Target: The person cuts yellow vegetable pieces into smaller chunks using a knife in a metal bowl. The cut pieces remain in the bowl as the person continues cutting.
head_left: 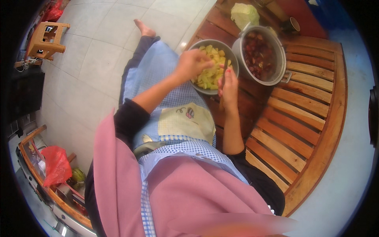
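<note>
A round metal bowl of cut yellow pieces, which look like potato, stands on the wooden slatted bench. Above its left side hovers my left hand, fingers curled together and slightly blurred; whether a small piece is between them I cannot make out. My right hand is closed around a knife at the bowl's right side, the dark blade pointing up and away over the pieces. Just right of the bowl is a deep metal pot holding dark red-brown pieces whose kind is unclear.
A pale green cabbage and a dark cup sit beyond the pot. The slatted bench extends to the right, beside a light blue wall. Across the tiled floor on the left are a tan plastic stool and a red plastic bag.
</note>
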A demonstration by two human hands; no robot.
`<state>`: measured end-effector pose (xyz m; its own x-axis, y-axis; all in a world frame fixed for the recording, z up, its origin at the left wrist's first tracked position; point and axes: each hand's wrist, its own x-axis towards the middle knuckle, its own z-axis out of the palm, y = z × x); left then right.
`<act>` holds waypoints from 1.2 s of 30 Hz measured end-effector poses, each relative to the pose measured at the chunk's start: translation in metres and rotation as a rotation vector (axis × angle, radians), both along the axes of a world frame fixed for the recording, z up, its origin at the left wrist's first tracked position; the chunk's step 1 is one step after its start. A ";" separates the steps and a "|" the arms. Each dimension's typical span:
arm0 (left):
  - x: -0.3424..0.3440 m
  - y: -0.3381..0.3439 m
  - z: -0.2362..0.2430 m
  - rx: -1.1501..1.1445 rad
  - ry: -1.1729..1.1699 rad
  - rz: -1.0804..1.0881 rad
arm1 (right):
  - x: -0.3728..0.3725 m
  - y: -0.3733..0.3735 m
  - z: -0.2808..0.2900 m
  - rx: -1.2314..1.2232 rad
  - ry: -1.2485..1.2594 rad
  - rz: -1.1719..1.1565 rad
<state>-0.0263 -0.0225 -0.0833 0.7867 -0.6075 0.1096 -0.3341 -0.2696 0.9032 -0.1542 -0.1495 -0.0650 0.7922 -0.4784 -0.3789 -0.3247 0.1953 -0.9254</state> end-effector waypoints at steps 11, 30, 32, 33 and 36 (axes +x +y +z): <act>-0.002 0.011 0.031 -0.099 0.759 -0.071 | -0.001 0.016 0.008 -0.537 -0.187 0.235; -0.012 0.020 0.033 -0.107 1.006 -0.105 | 0.006 0.037 0.008 -0.783 -0.160 0.113; -0.017 0.023 0.028 -0.115 1.060 -0.117 | 0.001 0.039 0.005 -0.766 -0.118 0.110; -0.020 0.024 0.025 -0.094 1.065 -0.135 | -0.001 0.040 0.004 -0.756 -0.095 0.108; -0.028 0.027 0.018 -0.079 1.064 -0.182 | -0.007 0.040 -0.004 -0.745 -0.144 0.110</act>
<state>-0.0544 0.0046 -0.0652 0.4004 -0.7457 -0.5325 0.6025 -0.2236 0.7662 -0.1615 -0.1096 -0.0689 0.8673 -0.4824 0.1229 -0.1725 -0.5228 -0.8348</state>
